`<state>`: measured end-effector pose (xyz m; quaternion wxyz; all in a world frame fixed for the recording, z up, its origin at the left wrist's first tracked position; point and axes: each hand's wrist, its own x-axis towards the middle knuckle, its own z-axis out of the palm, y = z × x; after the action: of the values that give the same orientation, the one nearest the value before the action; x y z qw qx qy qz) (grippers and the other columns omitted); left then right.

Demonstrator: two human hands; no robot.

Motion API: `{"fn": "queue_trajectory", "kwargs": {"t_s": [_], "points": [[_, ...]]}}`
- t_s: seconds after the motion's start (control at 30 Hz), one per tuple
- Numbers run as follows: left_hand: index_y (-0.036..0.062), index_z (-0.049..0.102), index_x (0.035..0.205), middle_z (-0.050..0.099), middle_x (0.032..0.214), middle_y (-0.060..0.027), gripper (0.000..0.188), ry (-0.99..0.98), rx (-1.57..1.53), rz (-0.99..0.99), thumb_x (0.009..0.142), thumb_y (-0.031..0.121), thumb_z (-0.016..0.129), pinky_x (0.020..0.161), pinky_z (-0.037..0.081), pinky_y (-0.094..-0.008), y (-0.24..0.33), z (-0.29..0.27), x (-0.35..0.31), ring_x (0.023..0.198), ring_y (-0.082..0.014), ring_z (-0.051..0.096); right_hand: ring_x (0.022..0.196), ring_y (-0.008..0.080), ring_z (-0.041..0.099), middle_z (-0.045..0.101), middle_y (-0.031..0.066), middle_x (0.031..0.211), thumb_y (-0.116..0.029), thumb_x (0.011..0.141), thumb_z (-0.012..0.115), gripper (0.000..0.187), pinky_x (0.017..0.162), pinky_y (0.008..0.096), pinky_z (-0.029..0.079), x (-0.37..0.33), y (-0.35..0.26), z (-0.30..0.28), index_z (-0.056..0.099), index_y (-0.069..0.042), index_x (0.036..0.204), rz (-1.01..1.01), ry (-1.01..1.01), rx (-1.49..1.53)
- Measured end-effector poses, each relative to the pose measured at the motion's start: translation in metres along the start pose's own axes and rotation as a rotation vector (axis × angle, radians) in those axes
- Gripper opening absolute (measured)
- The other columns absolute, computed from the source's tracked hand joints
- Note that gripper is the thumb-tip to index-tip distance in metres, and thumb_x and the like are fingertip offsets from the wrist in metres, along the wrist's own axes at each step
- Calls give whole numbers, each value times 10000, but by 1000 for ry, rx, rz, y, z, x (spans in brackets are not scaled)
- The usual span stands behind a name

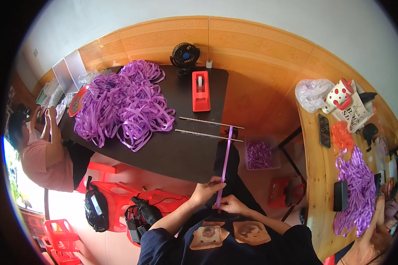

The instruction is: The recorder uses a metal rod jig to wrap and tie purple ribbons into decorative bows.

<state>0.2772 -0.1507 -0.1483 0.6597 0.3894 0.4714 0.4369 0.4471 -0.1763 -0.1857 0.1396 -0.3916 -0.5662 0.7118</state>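
A narrow purple ribbon runs from two thin rods toward my body. The rods lie side by side on the dark table, their tips sticking out past its right edge, and the ribbon's far end meets them there. My left hand pinches the ribbon from its left side. Closer to my shirt, my right hand grips the ribbon near its lower end. Whether the ribbon is looped round the rods or only crosses them, I cannot tell.
On the dark table are a big heap of purple ribbon, a red tape dispenser and a black fan. Below its right edge stands a clear bin of purple pieces. People sit at far left and lower right, beside a wooden table.
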Motion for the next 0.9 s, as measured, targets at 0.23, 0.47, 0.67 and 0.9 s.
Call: {"fn": "queue_trajectory", "kwargs": {"t_s": [0.23, 0.47, 0.67, 0.9], "points": [[-7, 678, 936, 616, 756, -14, 138, 21, 44, 48, 827, 77, 691, 573, 405, -195, -5, -3, 2, 668, -56, 528, 593, 69, 565, 643, 30, 644, -201, 870, 657, 167, 542, 224, 415, 6, -5, -1, 725, -48, 863, 28, 24, -116], [9, 685, 861, 606, 715, 1, 79, -50, 24, 105, 826, 79, 693, 535, 392, -195, 10, -2, 0, 611, -48, 514, 663, 188, 591, 645, 98, 858, -34, 784, 658, 144, 585, 294, 470, 7, -34, -48, 680, -28, 926, -429, 790, -590], [19, 687, 805, 597, 684, 11, 42, 25, -21, 49, 804, 53, 711, 512, 369, -197, 7, 0, 0, 584, -49, 505, 864, 223, 574, 571, 109, 1110, -58, 707, 677, 362, 722, 342, 423, 35, -124, -79, 654, -103, 1065, -1115, 896, -1372], [17, 682, 832, 583, 679, 21, 51, 21, -102, 58, 795, 15, 716, 493, 365, -193, 8, -1, -4, 569, -44, 497, 942, 197, 554, 620, 68, 1033, -111, 729, 682, 153, 704, 312, 410, 43, -126, -82, 690, -49, 868, -1274, 816, -1557]]}}
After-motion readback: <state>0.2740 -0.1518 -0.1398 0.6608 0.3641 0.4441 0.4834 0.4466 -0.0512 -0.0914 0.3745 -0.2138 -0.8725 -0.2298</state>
